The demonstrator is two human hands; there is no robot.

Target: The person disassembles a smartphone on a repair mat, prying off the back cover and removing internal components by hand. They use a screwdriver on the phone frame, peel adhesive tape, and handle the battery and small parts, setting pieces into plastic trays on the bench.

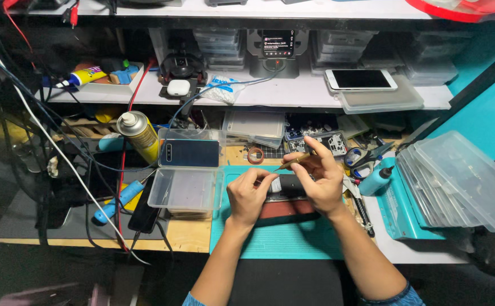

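Teal mat [281,238] covers the bench [190,235] front, and on it lies an opened phone [287,190], dark, partly hidden under both hands. Left hand [249,195] sits on the phone's left end, fingers curled down and pinching at its edge; what exactly they pinch is too small to tell. Right hand [318,178] is just beside it, fingers clenched on a thin yellowish tool [294,162] whose tip points left and down toward the phone. Left of the mat, a clear plastic box [185,190] stands open, a dark blue phone [192,152] propped in its lid. Yellow spray can [138,135] leans behind that. Tape roll [255,155] lies near the tool tip. Right of the hands: scissors [363,161], a small teal bottle [376,180], stacked clear trays [462,181]. On the shelf [292,96] above, a white phone [360,79] lies screen up.
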